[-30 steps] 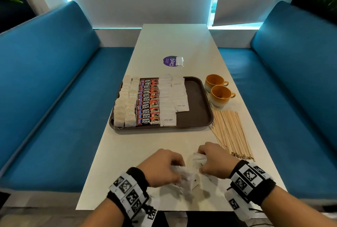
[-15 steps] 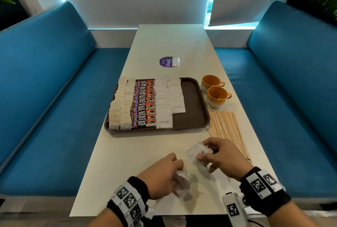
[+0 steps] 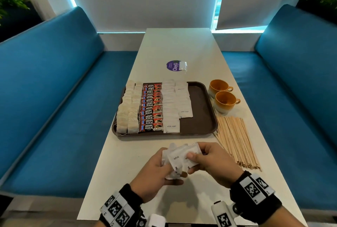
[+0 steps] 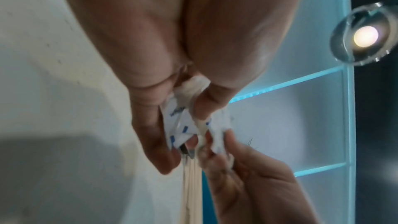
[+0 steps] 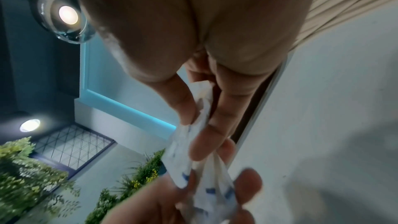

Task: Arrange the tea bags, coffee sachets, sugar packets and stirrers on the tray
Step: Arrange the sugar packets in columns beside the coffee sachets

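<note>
Head view, left to right.

Brown rectangular plastic tray (image 3: 204,99) on the long white surface (image 3: 182,47). It holds two columns of pale paper tea bags (image 3: 127,111), one column of red-and-black "Kopi Juan" coffee sachets (image 3: 151,108), and two columns of white paper sugar packets (image 3: 173,106); the second sugar column stops short of the near rim. The right part of the tray is bare.

Left hand (image 3: 155,173), held above the near end of the surface: fingers curled round a loose, fanned bunch of white sugar packets (image 3: 179,159). Right hand (image 3: 211,163): thumb and fingers pinched on the top packet of that same bunch. The wrist views confirm both grips and show the packets crumpled and overlapping.

Thin wooden stirrers (image 3: 235,144) lie in a flat bundle on the surface just right of the tray, none on it yet. Two orange ceramic cups (image 3: 223,97) stand beyond them, beside the tray's right rim.

Risks, as judged:
- The bunch is uneven; pulling one packet may drag a neighbour out, dropping it onto the surface or off the near edge.
- A hard pinch on crumpled paper could tear a packet and spill sugar.
- Laying a packet carelessly could nudge the overlapped rows out of line.
- The right wrist is close to the stirrers; a sweep toward the tray could scatter them.
</note>
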